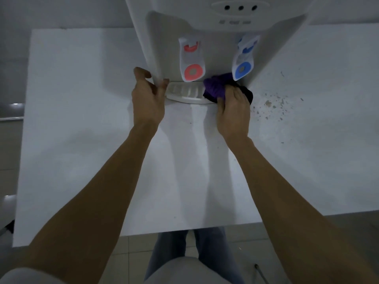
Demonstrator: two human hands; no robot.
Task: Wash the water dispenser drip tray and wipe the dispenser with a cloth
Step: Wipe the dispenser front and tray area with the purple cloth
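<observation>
A white water dispenser stands at the back of a white table, with a red tap and a blue tap. Its white ribbed drip tray sits in the base under the taps. My left hand grips the dispenser's lower left corner, thumb at the tray's left end. My right hand holds a bunched purple cloth against the tray's right end, below the blue tap. The cloth hides that part of the tray.
Dark specks and crumbs are scattered on the table to the right of the dispenser. The table's near edge runs in front of my legs, with tiled floor below. A grey wall lies behind.
</observation>
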